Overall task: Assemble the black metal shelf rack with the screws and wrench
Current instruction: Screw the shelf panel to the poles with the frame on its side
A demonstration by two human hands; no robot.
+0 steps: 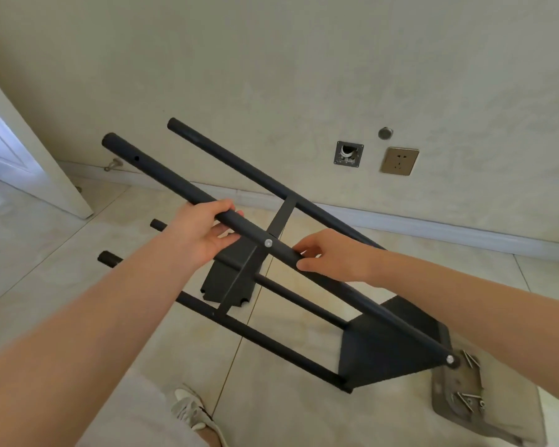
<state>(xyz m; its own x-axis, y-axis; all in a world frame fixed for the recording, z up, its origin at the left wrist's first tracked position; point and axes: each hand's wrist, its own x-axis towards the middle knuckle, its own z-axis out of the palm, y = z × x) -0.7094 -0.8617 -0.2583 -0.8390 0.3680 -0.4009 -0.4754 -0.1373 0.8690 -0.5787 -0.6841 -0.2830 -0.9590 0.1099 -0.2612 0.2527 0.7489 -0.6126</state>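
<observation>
Above the tiled floor point(62, 269), the half-built black rack point(378, 346) is held tilted, with its lower end close to a grey tray point(446, 387) where loose screws point(467, 398) lie. The left hand point(204, 233) is wrapped around the nearest pole point(175, 182), just above a silver screw point(268, 243) in it. The right hand point(329, 256) holds the same pole just below that screw, thumb and fingers curled on it. Two shelf plates are fixed between the poles. A socket point(400, 161) sits on the wall behind.

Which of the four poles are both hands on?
The near upper pole, with the silver screw between left hand and right hand; the other three are unheld.
</observation>
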